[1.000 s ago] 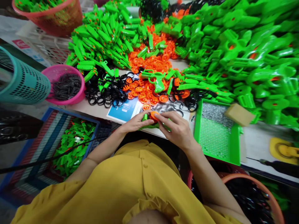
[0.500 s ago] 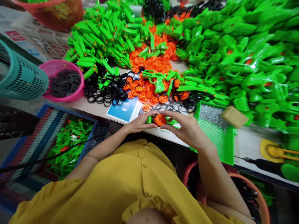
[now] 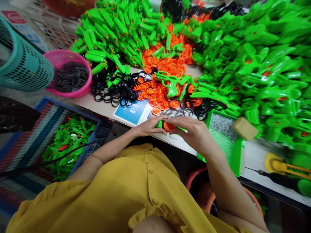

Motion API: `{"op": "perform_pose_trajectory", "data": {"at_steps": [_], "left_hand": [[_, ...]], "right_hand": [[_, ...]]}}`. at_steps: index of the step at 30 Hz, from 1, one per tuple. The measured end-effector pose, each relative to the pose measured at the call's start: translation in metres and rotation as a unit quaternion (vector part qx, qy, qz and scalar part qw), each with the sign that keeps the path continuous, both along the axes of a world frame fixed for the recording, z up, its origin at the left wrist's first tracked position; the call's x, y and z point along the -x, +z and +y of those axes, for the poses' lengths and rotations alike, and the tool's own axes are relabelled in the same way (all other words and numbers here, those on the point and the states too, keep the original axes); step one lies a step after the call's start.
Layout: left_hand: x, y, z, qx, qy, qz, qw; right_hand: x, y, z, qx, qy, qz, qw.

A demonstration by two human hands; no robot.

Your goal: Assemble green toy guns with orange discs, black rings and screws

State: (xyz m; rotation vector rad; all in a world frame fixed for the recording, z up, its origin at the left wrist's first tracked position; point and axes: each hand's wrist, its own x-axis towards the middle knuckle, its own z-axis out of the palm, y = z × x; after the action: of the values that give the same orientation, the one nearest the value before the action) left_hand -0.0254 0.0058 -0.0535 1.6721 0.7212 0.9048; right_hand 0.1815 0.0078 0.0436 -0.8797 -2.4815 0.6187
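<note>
At the table's front edge, my left hand (image 3: pixel 151 126) grips the left end of a small green part with an orange disc (image 3: pixel 168 126) on it. My right hand (image 3: pixel 191 131) closes on the same piece from the right, its fingers covering the top of the disc. Just beyond lie loose orange discs (image 3: pixel 161 97) and a pile of black rings (image 3: pixel 114 92). A green toy gun half (image 3: pixel 172 86) rests on the discs. Under the hands and to their left is a blue and white printed sheet (image 3: pixel 132 111).
Green parts are heaped at the back left (image 3: pixel 114 29) and right (image 3: pixel 267 64). A green tray (image 3: pixel 222 145) with small metal pieces and a tan block (image 3: pixel 245 128) sits right of my hands. A pink basket (image 3: pixel 88 76) and teal basket (image 3: pixel 29 71) stand left.
The view has shifted slightly. My right fingers have moved left over the orange disc, which now shows less. Both hands still hold the piece.
</note>
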Motion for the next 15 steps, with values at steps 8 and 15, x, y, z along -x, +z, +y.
{"op": "perform_pose_trajectory", "data": {"at_steps": [8, 15], "left_hand": [[0.000, 0.002, -0.004, -0.004, 0.001, 0.003, 1.000], [0.000, 0.002, -0.010, 0.011, 0.024, 0.004, 1.000]], "right_hand": [[0.010, 0.004, -0.006, -0.049, -0.020, -0.060, 0.997], [0.012, 0.001, -0.017, -0.027, -0.101, -0.081, 0.991]]}}
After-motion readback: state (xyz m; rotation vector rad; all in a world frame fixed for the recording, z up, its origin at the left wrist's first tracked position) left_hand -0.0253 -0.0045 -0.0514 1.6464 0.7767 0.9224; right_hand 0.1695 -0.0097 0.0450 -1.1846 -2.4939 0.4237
